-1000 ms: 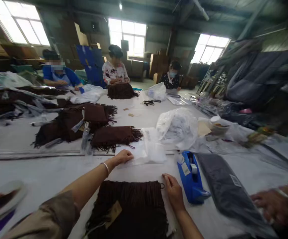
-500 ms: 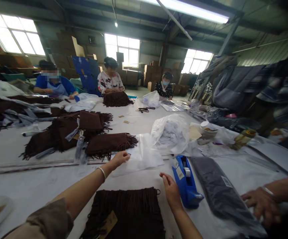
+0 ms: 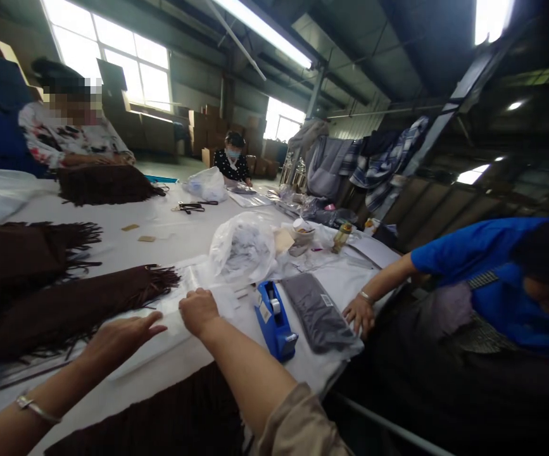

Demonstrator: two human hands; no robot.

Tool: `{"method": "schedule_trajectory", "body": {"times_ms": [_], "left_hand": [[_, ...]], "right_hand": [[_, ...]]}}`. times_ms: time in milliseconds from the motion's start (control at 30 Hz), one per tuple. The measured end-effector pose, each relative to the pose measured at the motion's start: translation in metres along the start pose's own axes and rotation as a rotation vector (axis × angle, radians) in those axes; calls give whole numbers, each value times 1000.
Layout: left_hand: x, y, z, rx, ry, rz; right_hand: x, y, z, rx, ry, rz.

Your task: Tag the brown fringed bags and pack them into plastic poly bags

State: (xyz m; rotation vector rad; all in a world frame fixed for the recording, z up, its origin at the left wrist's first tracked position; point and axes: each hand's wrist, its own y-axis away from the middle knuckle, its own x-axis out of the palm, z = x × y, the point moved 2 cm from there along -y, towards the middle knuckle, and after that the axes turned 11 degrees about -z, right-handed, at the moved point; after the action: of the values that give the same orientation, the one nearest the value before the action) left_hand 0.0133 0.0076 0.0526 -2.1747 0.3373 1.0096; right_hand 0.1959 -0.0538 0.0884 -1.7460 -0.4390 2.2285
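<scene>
My left hand [image 3: 117, 342] lies flat with its fingers apart at the edge of a transparent plastic bag [image 3: 174, 320]. My right hand [image 3: 199, 311] rests on that bag, its fingers curled down and their tips hidden. A dark brown fringed textile piece [image 3: 75, 313] lies just beyond my left hand. Another brown fringed piece [image 3: 145, 430] lies beneath my forearms, mostly out of view. A blue tape dispenser [image 3: 274, 320] stands to the right of my right hand.
A person in blue [image 3: 468, 272] leans in at the right, one hand [image 3: 359, 313] on a grey packaged item [image 3: 316, 313]. A bulging plastic bag [image 3: 243, 247], scissors [image 3: 189, 206] and another fringed piece [image 3: 106, 185] lie on the long white table [image 3: 160, 244].
The view has swung right and tilted. My right hand has moved left from beside the tape dispenser onto the plastic bag. My left hand now lies at the bag's left edge.
</scene>
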Motion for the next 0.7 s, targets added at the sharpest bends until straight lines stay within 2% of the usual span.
{"method": "schedule_trajectory", "body": {"times_ms": [100,167,300,367,433,500,567,633,700], "left_hand": [[-11,5,-9,157,-360,270],[-28,9,-18,124,-492,320],[-73,27,-36,-111,-611,134],[-90,49,-40,-275,-618,35],[-98,76,-41,-432,-563,-48],[-95,100,-39,-570,-357,-107],[-82,113,-38,-766,57,-156],[-64,113,-40,-1012,561,-218],[-46,101,-45,-1183,955,-275]], "right_hand": [[-17,20,-19,59,-26,-72],[-31,39,-33,128,-92,-157],[-53,91,-63,335,-286,-382],[-57,121,-73,458,-395,-475],[-55,147,-77,585,-516,-544],[-45,163,-76,721,-666,-581],[-30,168,-72,846,-850,-584],[-13,163,-67,931,-1051,-551],[0,154,-63,969,-1228,-494]]}}
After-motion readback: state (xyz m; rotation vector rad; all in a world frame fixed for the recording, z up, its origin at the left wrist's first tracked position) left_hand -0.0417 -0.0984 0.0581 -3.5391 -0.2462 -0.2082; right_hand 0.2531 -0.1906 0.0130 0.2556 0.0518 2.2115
